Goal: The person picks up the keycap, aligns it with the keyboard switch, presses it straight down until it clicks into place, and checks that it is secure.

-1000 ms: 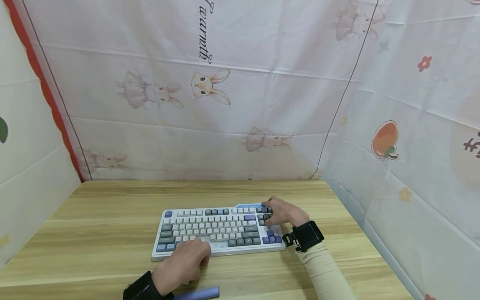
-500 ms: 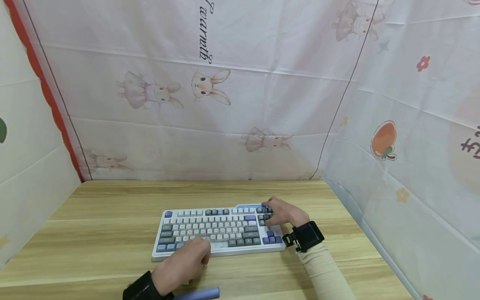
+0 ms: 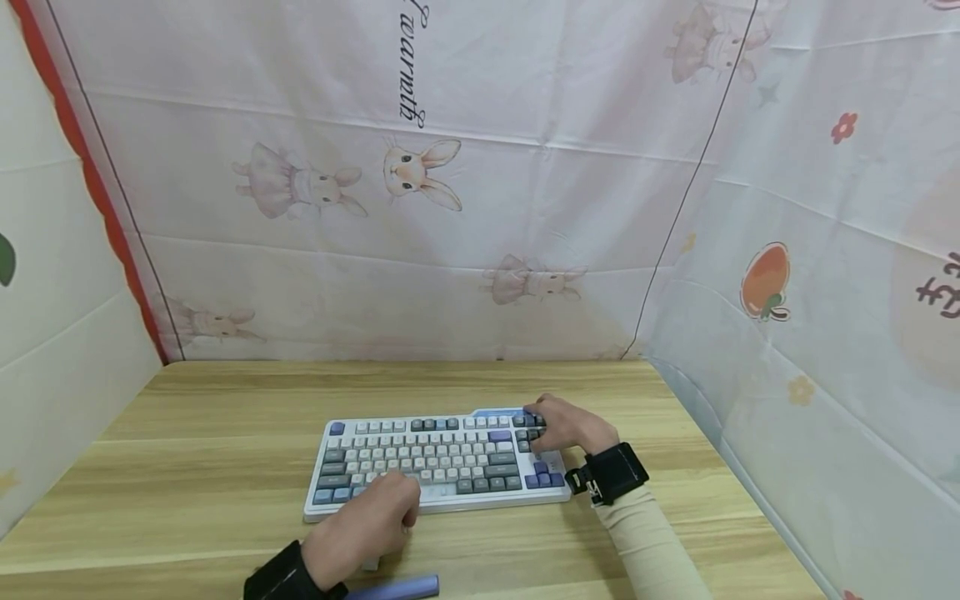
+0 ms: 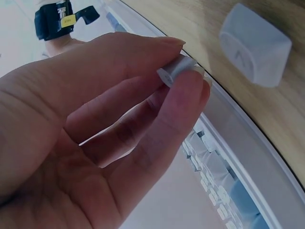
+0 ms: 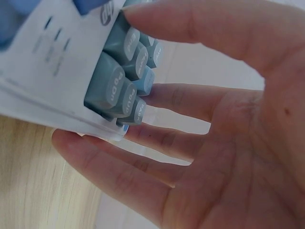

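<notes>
Left grip [image 3: 367, 529] pinches a keycap [image 4: 177, 69] near the keyboard [image 3: 442, 458]; right grip [image 3: 570, 423] spread at its right end. Most visible keys [image 3: 501, 458] seated; loose cap [image 4: 257, 50] and purple bar [image 3: 401, 587], both on the desk [image 3: 195, 467], apparently also remain off.

Right grip [image 5: 233, 131] on the corner of a keyboard [image 5: 71, 78]

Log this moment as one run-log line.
left hand: pinches small grey piece, likely a keycap | right hand: holds keyboard near its far right corner | loose keycap: on table beside keyboard
</notes>
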A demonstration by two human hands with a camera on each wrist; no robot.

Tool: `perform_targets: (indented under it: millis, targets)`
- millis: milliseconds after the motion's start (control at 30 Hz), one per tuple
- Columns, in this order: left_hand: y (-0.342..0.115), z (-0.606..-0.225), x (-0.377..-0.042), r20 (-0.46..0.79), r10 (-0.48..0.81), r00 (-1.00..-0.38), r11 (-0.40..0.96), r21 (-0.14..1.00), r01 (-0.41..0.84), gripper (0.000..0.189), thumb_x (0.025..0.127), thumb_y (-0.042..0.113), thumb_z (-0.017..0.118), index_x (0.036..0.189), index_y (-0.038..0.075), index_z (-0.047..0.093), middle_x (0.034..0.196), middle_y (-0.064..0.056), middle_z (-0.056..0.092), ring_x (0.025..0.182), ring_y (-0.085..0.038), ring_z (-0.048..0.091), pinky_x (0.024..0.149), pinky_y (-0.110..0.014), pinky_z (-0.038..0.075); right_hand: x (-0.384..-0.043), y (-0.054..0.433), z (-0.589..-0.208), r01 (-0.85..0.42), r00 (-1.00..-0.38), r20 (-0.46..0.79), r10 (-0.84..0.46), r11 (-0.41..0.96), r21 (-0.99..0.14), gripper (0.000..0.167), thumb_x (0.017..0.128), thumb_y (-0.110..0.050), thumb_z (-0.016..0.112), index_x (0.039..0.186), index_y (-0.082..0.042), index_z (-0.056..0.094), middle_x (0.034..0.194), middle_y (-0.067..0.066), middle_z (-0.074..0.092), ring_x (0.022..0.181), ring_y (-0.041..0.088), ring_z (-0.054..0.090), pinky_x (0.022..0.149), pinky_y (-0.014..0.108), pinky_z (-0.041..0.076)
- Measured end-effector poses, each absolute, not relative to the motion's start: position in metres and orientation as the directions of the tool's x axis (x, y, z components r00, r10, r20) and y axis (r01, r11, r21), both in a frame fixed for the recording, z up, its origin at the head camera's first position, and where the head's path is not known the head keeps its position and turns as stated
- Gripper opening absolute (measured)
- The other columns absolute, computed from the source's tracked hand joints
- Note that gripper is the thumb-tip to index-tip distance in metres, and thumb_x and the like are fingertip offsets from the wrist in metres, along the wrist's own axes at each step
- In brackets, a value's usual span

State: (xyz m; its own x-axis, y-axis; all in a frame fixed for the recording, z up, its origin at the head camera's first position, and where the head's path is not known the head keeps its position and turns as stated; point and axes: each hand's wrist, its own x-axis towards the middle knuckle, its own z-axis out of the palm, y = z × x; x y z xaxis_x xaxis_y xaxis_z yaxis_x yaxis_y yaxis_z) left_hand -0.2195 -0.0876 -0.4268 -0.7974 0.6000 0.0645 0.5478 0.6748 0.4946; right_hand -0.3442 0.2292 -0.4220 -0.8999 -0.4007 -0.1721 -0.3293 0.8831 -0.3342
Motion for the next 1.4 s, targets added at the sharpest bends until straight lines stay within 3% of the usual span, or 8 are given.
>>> perform_targets:
  millis: [433, 600, 900, 1100, 1400]
  targets:
    - [-0.089, -0.427, -0.222, 0.05, 0.637, -0.769, 0.658, 0.483, 0.577, 0.024, 0.072, -0.016, 0.073, 0.073, 0.008, 0.071, 0.07, 0.004, 0.063, 0.062, -0.002, 0.045, 0.054, -0.019, 0.042, -0.344, 0.229, -0.421, -0.333, -0.898, -0.175, -0.404, 0.883, -0.331, 0.075, 0.083, -0.016, 0.082, 0.149, 0.002, 0.051, 0.143, 0.021, 0.054, 0.127, 0.033, 0.056, 0.111, 0.053, 0.047]
    - [-0.093, -0.435, -0.226, 0.111, 0.664, -0.74, 0.618, 0.477, 0.626, 0.024, 0.07, -0.017, 0.071, 0.075, 0.006, 0.07, 0.071, 0.004, 0.061, 0.063, -0.002, 0.043, 0.053, -0.021, 0.041, -0.344, 0.229, -0.422, -0.33, -0.899, -0.174, -0.401, 0.883, -0.333, 0.075, 0.083, -0.016, 0.083, 0.148, 0.002, 0.051, 0.143, 0.021, 0.054, 0.127, 0.034, 0.056, 0.111, 0.054, 0.047]
    - [-0.091, -0.427, -0.22, 0.116, 0.638, -0.761, 0.624, 0.501, 0.6, 0.029, 0.07, -0.022, 0.06, 0.07, 0.007, 0.06, 0.07, 0.008, 0.042, 0.065, -0.003, 0.032, 0.057, -0.019, 0.032, -0.344, 0.228, -0.423, -0.313, -0.903, -0.18, -0.389, 0.886, -0.343, 0.076, 0.083, -0.017, 0.083, 0.15, 0.0, 0.051, 0.143, 0.02, 0.054, 0.126, 0.032, 0.056, 0.111, 0.052, 0.047]
    - [-0.091, -0.425, -0.22, 0.128, 0.632, -0.764, 0.628, 0.493, 0.602, 0.032, 0.069, -0.025, 0.058, 0.073, 0.007, 0.06, 0.072, 0.005, 0.049, 0.067, -0.004, 0.035, 0.058, -0.019, 0.035, -0.344, 0.228, -0.423, -0.309, -0.905, -0.182, -0.384, 0.889, -0.338, 0.075, 0.083, -0.017, 0.083, 0.149, -0.001, 0.051, 0.143, 0.02, 0.053, 0.126, 0.031, 0.056, 0.111, 0.052, 0.048]
    - [-0.092, -0.421, -0.224, 0.142, 0.624, -0.768, 0.645, 0.461, 0.609, 0.03, 0.07, -0.021, 0.063, 0.08, 0.007, 0.071, 0.08, 0.0, 0.07, 0.069, -0.002, 0.049, 0.061, -0.021, 0.047, -0.343, 0.228, -0.423, -0.301, -0.907, -0.187, -0.378, 0.89, -0.342, 0.075, 0.084, -0.017, 0.083, 0.15, -0.001, 0.051, 0.144, 0.019, 0.053, 0.126, 0.031, 0.055, 0.11, 0.053, 0.048]
